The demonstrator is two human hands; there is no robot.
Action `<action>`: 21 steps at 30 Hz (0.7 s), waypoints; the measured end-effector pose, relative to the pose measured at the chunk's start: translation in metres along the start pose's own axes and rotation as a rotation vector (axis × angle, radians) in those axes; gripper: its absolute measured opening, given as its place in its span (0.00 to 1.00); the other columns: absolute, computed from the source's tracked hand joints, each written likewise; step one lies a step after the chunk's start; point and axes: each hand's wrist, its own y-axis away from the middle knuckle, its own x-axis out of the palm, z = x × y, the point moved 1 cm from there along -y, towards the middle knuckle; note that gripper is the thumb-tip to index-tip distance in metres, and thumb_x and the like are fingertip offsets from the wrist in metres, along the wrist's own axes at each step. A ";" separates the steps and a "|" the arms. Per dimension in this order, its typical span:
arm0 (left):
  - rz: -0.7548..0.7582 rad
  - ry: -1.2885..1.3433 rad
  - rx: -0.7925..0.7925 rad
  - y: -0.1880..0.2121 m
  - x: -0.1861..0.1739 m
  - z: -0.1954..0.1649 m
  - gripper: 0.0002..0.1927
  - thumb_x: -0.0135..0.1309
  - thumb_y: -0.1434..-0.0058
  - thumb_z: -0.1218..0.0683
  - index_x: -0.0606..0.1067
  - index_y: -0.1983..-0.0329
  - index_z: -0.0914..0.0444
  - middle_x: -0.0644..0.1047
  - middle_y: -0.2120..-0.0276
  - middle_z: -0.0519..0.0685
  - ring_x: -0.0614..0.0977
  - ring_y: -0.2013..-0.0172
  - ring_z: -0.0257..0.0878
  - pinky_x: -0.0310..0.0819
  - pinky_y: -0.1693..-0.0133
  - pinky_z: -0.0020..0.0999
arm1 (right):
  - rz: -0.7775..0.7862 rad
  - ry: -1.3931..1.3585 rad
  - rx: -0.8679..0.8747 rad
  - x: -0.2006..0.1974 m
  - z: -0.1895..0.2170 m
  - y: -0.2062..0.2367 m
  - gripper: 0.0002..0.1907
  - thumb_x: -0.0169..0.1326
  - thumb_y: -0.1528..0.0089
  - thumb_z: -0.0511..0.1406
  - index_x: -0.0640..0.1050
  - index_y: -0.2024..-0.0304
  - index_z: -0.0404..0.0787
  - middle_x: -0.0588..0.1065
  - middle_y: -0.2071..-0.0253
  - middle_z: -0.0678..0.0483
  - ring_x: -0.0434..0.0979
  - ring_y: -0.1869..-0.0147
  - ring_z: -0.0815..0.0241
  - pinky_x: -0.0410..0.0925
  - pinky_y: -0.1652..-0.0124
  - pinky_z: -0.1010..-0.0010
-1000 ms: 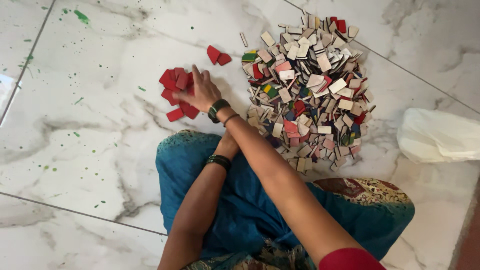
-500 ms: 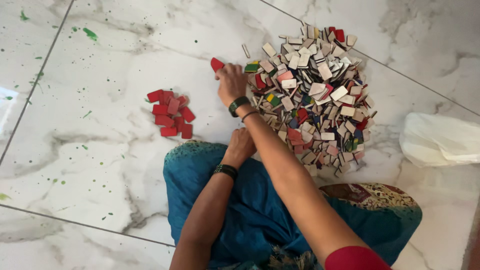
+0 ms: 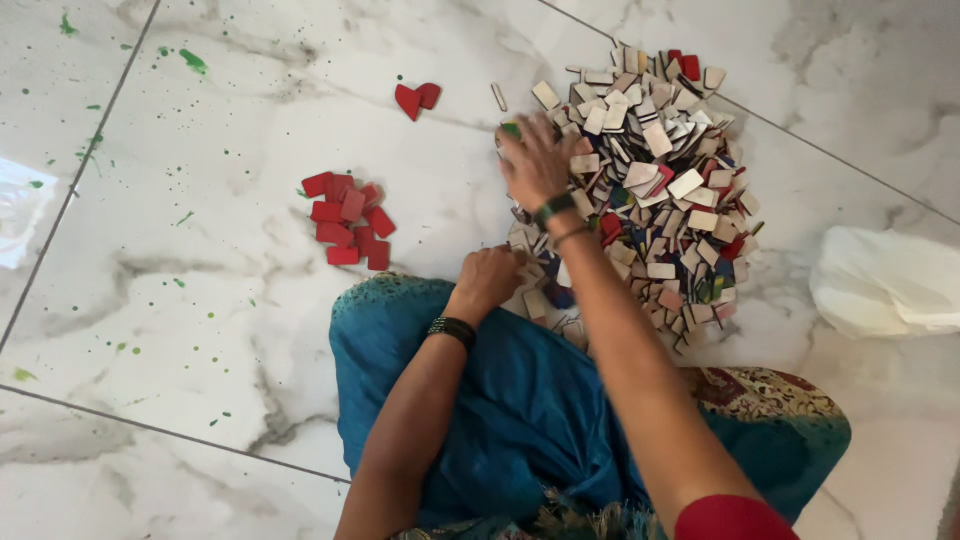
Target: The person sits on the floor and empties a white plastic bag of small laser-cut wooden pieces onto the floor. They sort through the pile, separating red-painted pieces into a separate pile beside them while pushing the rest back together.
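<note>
Reaching across the near-left edge of a big heap of small tiles [image 3: 650, 190], the right hand [image 3: 538, 165] is lying palm down with its fingers spread wide over the pieces, pressing on them rather than gripping any one that shows. The heap is lying on a white marbled floor [image 3: 200, 300], just beyond the person's knee, and is mixing bare pale wooden pieces with red, blue, green and yellow ones, many of them overlapping or tilted. A dark band with a green patch is sitting on the right wrist, with a thin bangle beside it.

The left hand [image 3: 487, 280] is resting lower down, curled into a loose fist at the near edge of the heap, touching the closest pieces; whether it is holding anything inside the fist cannot be told. A dark bracelet is circling its wrist.

Lying well apart to the left of the heap is a small group of red tiles [image 3: 348, 220], set close together and flat on the floor. Farther away, two more red pieces [image 3: 416, 99] are lying touching each other. A white plastic bag [image 3: 885, 285] is sitting to the right of the heap. Blue cloth [image 3: 520, 410] is covering the person's lap, and green paint flecks are dotting the floor on the left.
</note>
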 end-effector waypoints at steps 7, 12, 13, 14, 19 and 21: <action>-0.003 0.034 -0.008 -0.001 -0.008 0.007 0.13 0.63 0.45 0.49 0.80 0.58 0.54 0.82 0.60 0.54 0.83 0.57 0.54 0.77 0.56 0.49 | 0.097 -0.059 -0.342 0.020 -0.087 0.132 0.29 0.56 0.40 0.34 0.74 0.35 0.53 0.64 0.28 0.50 0.61 0.25 0.43 0.59 0.32 0.52; 0.044 0.018 -0.033 0.000 -0.011 0.013 0.13 0.62 0.44 0.49 0.80 0.56 0.54 0.82 0.61 0.55 0.83 0.57 0.55 0.76 0.56 0.50 | 0.114 -0.072 -0.300 0.015 -0.140 0.208 0.22 0.53 0.41 0.26 0.82 0.47 0.52 0.71 0.30 0.48 0.67 0.28 0.47 0.62 0.34 0.54; 0.062 0.013 -0.044 0.000 -0.012 0.015 0.13 0.62 0.44 0.50 0.79 0.55 0.54 0.82 0.61 0.56 0.83 0.57 0.55 0.76 0.56 0.51 | 0.075 -0.118 -0.258 0.011 -0.148 0.217 0.21 0.53 0.42 0.26 0.82 0.49 0.50 0.74 0.35 0.48 0.70 0.30 0.45 0.65 0.36 0.55; 0.080 0.013 -0.058 0.001 -0.011 0.015 0.14 0.61 0.44 0.50 0.79 0.54 0.54 0.82 0.62 0.56 0.82 0.57 0.55 0.76 0.56 0.51 | 0.040 -0.163 -0.219 0.004 -0.156 0.227 0.21 0.52 0.43 0.25 0.83 0.50 0.47 0.77 0.40 0.49 0.72 0.32 0.44 0.67 0.38 0.56; -0.040 -0.116 -0.047 0.001 -0.011 0.011 0.07 0.59 0.37 0.52 0.78 0.57 0.55 0.81 0.61 0.53 0.82 0.56 0.54 0.77 0.55 0.51 | -0.001 -0.261 0.048 -0.038 -0.167 0.249 0.14 0.52 0.38 0.27 0.83 0.53 0.41 0.81 0.54 0.44 0.80 0.51 0.43 0.73 0.51 0.56; -0.159 -0.158 -0.025 0.003 -0.012 0.003 0.08 0.61 0.38 0.53 0.77 0.56 0.55 0.80 0.57 0.51 0.80 0.52 0.53 0.76 0.53 0.51 | -0.073 -0.306 0.069 -0.056 -0.163 0.253 0.13 0.53 0.36 0.28 0.83 0.51 0.40 0.80 0.57 0.42 0.80 0.54 0.41 0.73 0.54 0.54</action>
